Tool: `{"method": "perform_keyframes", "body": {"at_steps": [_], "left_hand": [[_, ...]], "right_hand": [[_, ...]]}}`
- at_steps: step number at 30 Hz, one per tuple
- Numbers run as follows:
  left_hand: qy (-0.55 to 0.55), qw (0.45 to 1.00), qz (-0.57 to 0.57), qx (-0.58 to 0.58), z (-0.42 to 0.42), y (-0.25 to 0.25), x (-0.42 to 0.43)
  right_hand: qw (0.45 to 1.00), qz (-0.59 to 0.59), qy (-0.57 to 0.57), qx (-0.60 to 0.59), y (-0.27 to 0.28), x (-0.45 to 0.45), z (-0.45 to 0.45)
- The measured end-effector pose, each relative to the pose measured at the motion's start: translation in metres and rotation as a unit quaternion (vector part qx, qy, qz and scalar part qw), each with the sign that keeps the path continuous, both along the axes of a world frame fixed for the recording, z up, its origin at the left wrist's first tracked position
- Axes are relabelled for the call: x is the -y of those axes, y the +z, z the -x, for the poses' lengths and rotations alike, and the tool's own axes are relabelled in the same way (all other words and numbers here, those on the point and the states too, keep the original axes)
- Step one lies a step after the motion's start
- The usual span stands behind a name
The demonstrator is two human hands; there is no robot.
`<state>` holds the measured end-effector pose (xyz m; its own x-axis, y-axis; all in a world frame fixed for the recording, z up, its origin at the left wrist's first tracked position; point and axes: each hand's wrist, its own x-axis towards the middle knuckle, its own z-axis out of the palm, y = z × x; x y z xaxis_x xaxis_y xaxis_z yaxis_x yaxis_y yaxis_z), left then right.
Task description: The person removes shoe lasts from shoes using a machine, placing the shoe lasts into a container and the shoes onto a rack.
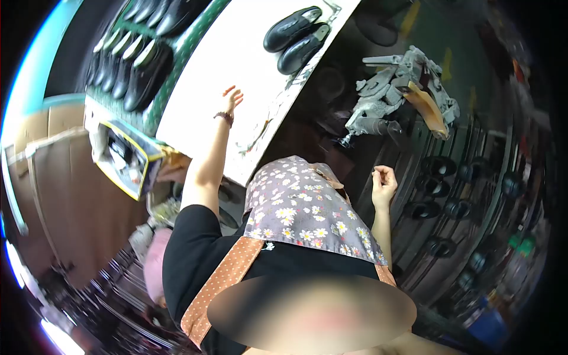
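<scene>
My left hand (232,97) is held over a white tabletop (201,89), its fingers spread apart with nothing between them. A beaded bracelet (223,118) circles that wrist. Beyond the hand, a pair of black shoes (290,29) lies side by side at the table's far end, apart from my fingers. My right hand (384,184) is off to the right of my flowered apron (302,201), fingers curled in with the tips together. Whatever may be in that pinch is too small to make out. A dusty grey machine (387,89) with a tan curved piece (427,112) stands ahead of this hand.
Left of the table, several black shoes (127,74) stand in rows on a green surface (168,83). A yellow-edged bin (127,157) sits below them. Dark racks with round black pieces (438,186) line the right side. A person in pink (157,266) is behind my left arm.
</scene>
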<state>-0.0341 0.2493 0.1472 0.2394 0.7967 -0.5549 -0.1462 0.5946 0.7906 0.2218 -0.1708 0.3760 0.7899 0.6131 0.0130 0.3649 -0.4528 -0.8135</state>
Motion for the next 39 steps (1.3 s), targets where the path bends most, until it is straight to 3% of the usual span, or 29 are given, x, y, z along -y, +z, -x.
{"method": "perform_keyframes", "body": {"at_steps": [2, 5, 7, 8, 9, 10, 11, 12, 13, 14, 15, 17, 19, 21, 22, 23, 25, 29, 30, 32, 33, 34, 35, 36, 37, 38, 39], "left_hand": [[-0.036, 0.999, 0.029, -0.026, -0.045, 0.009, -0.017], [-0.053, 0.993, 0.083, -0.060, -0.085, 0.000, -0.089], [-0.081, 0.990, 0.115, -0.028, -0.103, -0.001, -0.120], [-0.089, 0.987, 0.133, -0.014, -0.111, -0.001, -0.133], [-0.074, 0.984, 0.159, -0.020, -0.154, 0.010, -0.091], [-0.096, 0.982, 0.161, 0.013, -0.161, 0.006, -0.106], [-0.135, 0.975, 0.172, -0.049, -0.174, 0.033, -0.109], [-0.197, 0.960, 0.159, -0.119, -0.182, 0.032, -0.115], [-0.255, 0.937, 0.143, -0.188, -0.187, 0.023, -0.125], [-0.289, 0.934, 0.085, -0.191, -0.187, 0.001, -0.135], [-0.302, 0.930, 0.051, -0.201, -0.190, 0.013, -0.138], [-0.216, 0.954, -0.057, -0.201, -0.213, 0.040, -0.099], [-0.155, 0.963, -0.054, -0.212, -0.225, 0.062, -0.102], [-0.178, 0.978, 0.040, -0.098, -0.207, 0.088, -0.109], [-0.179, 0.982, 0.054, -0.022, -0.195, 0.087, -0.111], [-0.165, 0.983, 0.060, 0.043, -0.193, 0.094, -0.062], [-0.154, 0.986, 0.012, 0.058, -0.178, 0.143, -0.043], [-0.220, 0.955, -0.030, 0.197, -0.149, 0.206, -0.018], [-0.240, 0.941, -0.036, 0.237, -0.141, 0.217, 0.042], [-0.323, 0.871, 0.031, 0.368, -0.139, 0.251, 0.086], [-0.373, 0.807, 0.091, 0.449, -0.136, 0.266, 0.102], [-0.456, 0.734, 0.206, 0.458, -0.141, 0.273, 0.112], [-0.497, 0.780, 0.160, 0.346, -0.151, 0.276, 0.120], [-0.523, 0.784, 0.034, 0.331, -0.172, 0.300, 0.137], [-0.540, 0.775, -0.099, 0.314, -0.192, 0.324, 0.163], [-0.551, 0.759, -0.150, 0.312, -0.207, 0.324, 0.171], [-0.562, 0.740, -0.200, 0.309, -0.219, 0.325, 0.178]], "right_hand": [[0.998, -0.013, -0.037, -0.041, -0.019, 0.043, -0.015], [0.986, 0.006, -0.144, -0.082, -0.058, 0.088, 0.036], [0.953, 0.057, -0.250, -0.164, -0.054, 0.114, 0.085], [0.943, 0.077, -0.262, -0.192, -0.058, 0.165, 0.077], [0.931, 0.098, -0.274, -0.218, -0.064, 0.223, 0.067], [0.844, -0.031, -0.389, -0.368, -0.105, 0.275, 0.101], [0.700, -0.165, -0.524, -0.457, -0.141, 0.321, 0.134], [0.820, -0.046, -0.446, -0.355, -0.131, 0.309, 0.159], [0.894, 0.084, -0.383, -0.217, -0.122, 0.298, 0.185], [0.930, 0.215, -0.286, -0.082, -0.113, 0.287, 0.204], [0.933, 0.211, -0.281, -0.078, -0.121, 0.289, 0.215], [0.941, 0.215, -0.249, -0.078, -0.117, 0.326, 0.194], [0.898, 0.334, -0.269, -0.101, -0.149, 0.313, 0.187], [0.933, 0.202, -0.246, 0.170, -0.122, 0.252, 0.160], [0.944, 0.201, -0.258, 0.035, -0.079, 0.197, 0.136], [0.944, 0.190, -0.247, -0.108, -0.041, 0.193, 0.082], [0.965, 0.061, -0.226, -0.117, 0.002, 0.119, 0.058], [0.943, -0.069, -0.172, -0.278, 0.048, 0.009, 0.019], [0.936, -0.142, -0.108, -0.303, 0.036, 0.033, 0.003], [0.897, -0.270, -0.032, -0.348, 0.055, -0.005, -0.010], [0.866, -0.334, -0.005, -0.373, 0.070, -0.030, -0.008], [0.835, -0.387, 0.043, -0.388, 0.096, -0.048, -0.019], [0.800, -0.439, 0.092, -0.398, 0.121, -0.059, -0.028], [0.790, -0.450, 0.072, -0.410, 0.140, -0.062, -0.027], [0.778, -0.463, 0.057, -0.421, 0.146, -0.054, -0.024], [0.816, -0.380, 0.029, -0.435, 0.144, -0.043, -0.029], [0.799, -0.380, 0.088, -0.458, 0.130, -0.033, -0.032]]}}
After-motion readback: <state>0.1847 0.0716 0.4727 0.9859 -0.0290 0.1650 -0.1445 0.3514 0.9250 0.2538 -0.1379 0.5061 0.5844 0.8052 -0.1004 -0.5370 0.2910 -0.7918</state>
